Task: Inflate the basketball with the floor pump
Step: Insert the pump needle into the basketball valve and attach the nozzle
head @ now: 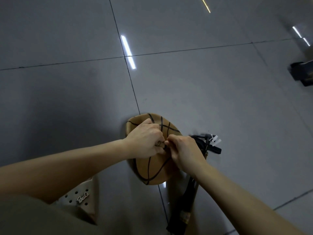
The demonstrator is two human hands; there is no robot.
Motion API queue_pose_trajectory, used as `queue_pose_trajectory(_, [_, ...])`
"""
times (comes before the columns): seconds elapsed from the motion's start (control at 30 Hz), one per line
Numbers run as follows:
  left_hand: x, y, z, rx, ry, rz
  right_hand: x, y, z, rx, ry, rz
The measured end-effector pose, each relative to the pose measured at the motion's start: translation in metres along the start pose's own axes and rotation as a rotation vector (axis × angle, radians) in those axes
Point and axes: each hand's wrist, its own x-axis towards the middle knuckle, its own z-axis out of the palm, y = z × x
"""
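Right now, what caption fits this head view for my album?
Left hand and right hand work on a saggy basketball beside the floor pump.

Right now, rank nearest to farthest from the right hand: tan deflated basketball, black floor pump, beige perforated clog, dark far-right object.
1. Basketball, touching the right hand.
2. Pump, just right.
3. Clog, lower left.
4. Dark object, far upper right.

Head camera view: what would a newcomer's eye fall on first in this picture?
First, the limp, half-flat tan basketball on the grey tiled floor, low in the centre. Both hands meet on top of it: the left hand pinches its skin, and the right hand pinches a small dark part against it. The black floor pump lies just right of the ball, under the right forearm.
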Motion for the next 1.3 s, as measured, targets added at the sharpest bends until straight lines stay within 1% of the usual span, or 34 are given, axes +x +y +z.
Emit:
queue_pose_trajectory(0.33, [0.0,-0.002,0.001,-0.004,0.011,0.005,-0.004,-0.003,0.004,0.009,0.035,0.021])
queue_pose_trajectory(0.47, [-0.001,-0.002,0.001,-0.017,0.016,0.002,-0.001,-0.006,0.004,-0.015,0.008,0.007])
queue_pose_trajectory(0.6, [0.0,-0.005,0.0,-0.015,0.031,0.018,0.002,-0.005,-0.006,-0.055,-0.057,-0.015])
queue_pose_trajectory(0.73, [-0.003,-0.006,0.0,0.007,0.035,0.076,0.0,0.0,-0.019,-0.134,-0.226,-0.07])
queue_pose_trajectory(0.8, [-0.004,-0.006,-0.001,0.029,0.033,0.095,0.002,0.001,-0.022,-0.211,-0.267,-0.082])
queue_pose_trajectory(0.87, [-0.003,-0.006,-0.001,0.056,0.035,0.102,0.004,-0.003,-0.021,-0.217,-0.28,-0.055])
queue_pose_trajectory(1.03, [-0.003,-0.004,0.001,0.063,0.045,0.109,-0.004,-0.012,-0.012,-0.13,-0.284,0.055])
queue_pose_trajectory(1.13, [-0.004,-0.003,0.001,0.1,0.038,0.12,-0.007,-0.013,-0.006,-0.066,-0.253,0.122])
queue_pose_trajectory(1.3, [-0.003,0.001,0.0,0.091,0.039,0.093,-0.001,-0.018,-0.002,-0.072,-0.228,0.161])
